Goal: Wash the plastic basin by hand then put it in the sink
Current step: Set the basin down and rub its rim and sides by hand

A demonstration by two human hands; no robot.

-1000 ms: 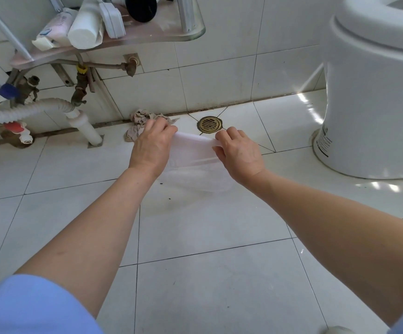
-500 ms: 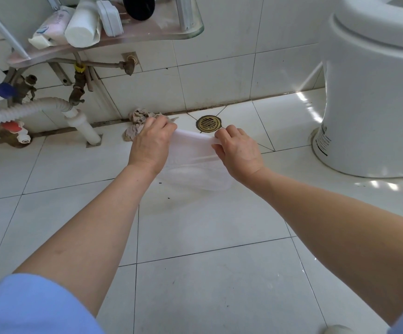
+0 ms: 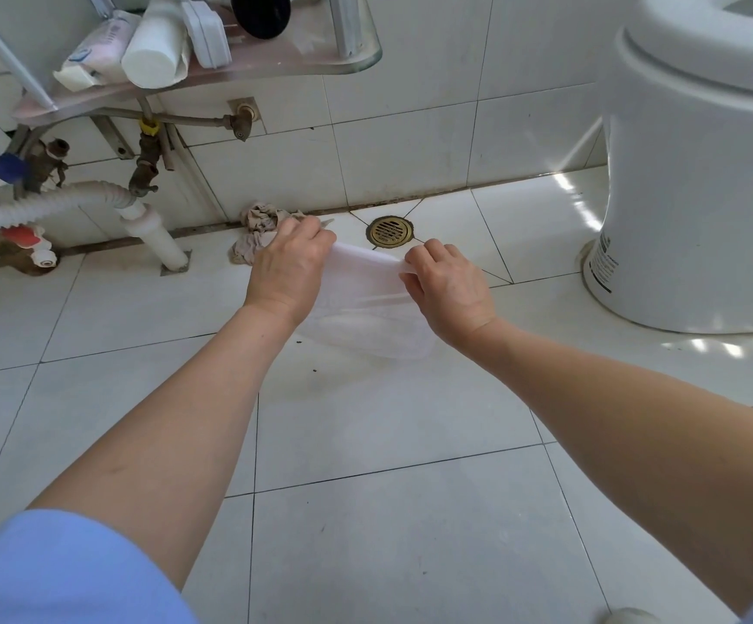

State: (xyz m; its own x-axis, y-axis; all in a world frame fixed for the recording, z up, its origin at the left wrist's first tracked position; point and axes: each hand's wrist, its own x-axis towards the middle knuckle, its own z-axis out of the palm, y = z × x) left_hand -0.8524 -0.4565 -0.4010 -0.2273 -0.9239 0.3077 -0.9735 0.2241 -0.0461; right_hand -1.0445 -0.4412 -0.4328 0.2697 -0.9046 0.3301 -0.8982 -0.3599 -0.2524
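Observation:
A translucent white plastic basin (image 3: 365,308) is held tilted just above the white tiled floor, its far rim raised toward the floor drain (image 3: 389,231). My left hand (image 3: 287,268) grips the basin's left rim, fingers curled over the edge. On the right rim, my right hand (image 3: 449,292) pinches the edge between thumb and fingers. The basin's lower part shows between my wrists; its left side is hidden behind my left hand. No sink is in view.
A crumpled beige rag (image 3: 260,227) lies by the wall behind my left hand. Pipes, valves and a corrugated hose (image 3: 46,204) run at the left under a glass shelf (image 3: 320,60) holding toiletries. A white toilet (image 3: 699,173) stands at the right.
Both hands keep their hold on the basin. My right hand has shifted slightly along the rim; the basin stays tilted near the drain.

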